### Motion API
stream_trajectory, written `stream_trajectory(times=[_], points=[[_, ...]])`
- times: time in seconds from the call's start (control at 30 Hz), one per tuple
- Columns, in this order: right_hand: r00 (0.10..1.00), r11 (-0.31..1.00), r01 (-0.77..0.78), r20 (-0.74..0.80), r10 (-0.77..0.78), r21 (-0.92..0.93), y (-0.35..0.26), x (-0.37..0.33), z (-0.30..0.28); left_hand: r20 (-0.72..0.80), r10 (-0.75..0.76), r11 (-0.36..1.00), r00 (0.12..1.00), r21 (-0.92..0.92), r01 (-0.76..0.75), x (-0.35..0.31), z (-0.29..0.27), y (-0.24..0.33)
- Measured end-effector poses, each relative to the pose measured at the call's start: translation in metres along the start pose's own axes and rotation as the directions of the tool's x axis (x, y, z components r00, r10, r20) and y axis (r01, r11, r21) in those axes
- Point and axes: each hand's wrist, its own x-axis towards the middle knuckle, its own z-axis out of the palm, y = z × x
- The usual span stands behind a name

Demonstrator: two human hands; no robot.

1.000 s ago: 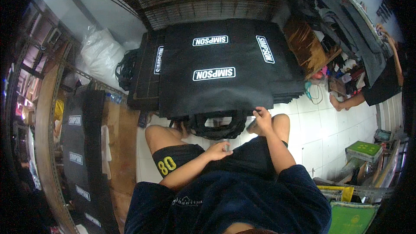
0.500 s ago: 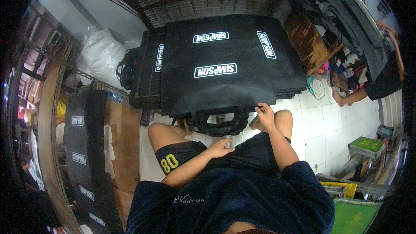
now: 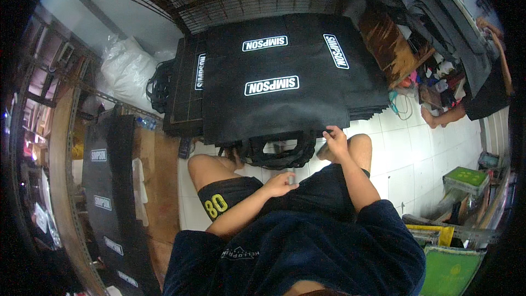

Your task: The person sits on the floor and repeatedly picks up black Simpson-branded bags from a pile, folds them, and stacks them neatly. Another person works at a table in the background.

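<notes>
Flat black fabric bags (image 3: 241, 109) with white printed labels lie in a wide stack before me. Their black handles (image 3: 312, 156) hang in loops over the near side. My right hand (image 3: 336, 141) is at the near right edge of the top bag, its thumb and fingertips closed on that edge. My left hand (image 3: 279, 185) is above my lap, nearer to me than the handles and apart from the bags. Its fingers are curled around a small greyish thing (image 3: 292, 180) that is too blurred to name.
A wire drying rack (image 3: 241, 0) stands behind the stack. More black bags (image 3: 109, 175) lie along a wooden board (image 3: 159, 186) on the left, near a white plastic sack (image 3: 129, 71). To the right are a co-worker's leg (image 3: 446, 117), a wooden box (image 3: 392, 49) and green-topped frames (image 3: 466, 178).
The view has shifted slightly. My left hand's fingers look a little more curled. My right hand stays at the bag's near edge, and the stack lies as before.
</notes>
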Motion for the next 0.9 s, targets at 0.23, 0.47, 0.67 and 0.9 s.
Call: stream_trajectory(times=[0.23, 0.47, 0.67, 0.9], points=[[0.999, 1.000, -0.016, 0.037, 0.015, 0.019, 0.008, 0.002, 0.001, 0.027, -0.031, 1.000, 0.999, 0.005, 0.031, -0.004, -0.003, 0.008], [1.000, 1.000, 0.008, 0.000, -0.008, 0.013, 0.027, 0.009, 0.008, 0.016, -0.007, 1.000, 1.000, -0.018, 0.007, -0.002, 0.000, 0.004], [1.000, 0.999, 0.004, 0.005, -0.003, -0.050, 0.018, 0.005, 0.003, 0.006, 0.003, 1.000, 1.000, -0.009, -0.002, 0.000, 0.001, 0.005], [0.999, 1.000, -0.012, 0.039, 0.012, -0.007, 0.014, 0.004, -0.003, 0.020, -0.012, 1.000, 1.000, 0.016, 0.012, 0.004, 0.004, -0.001]])
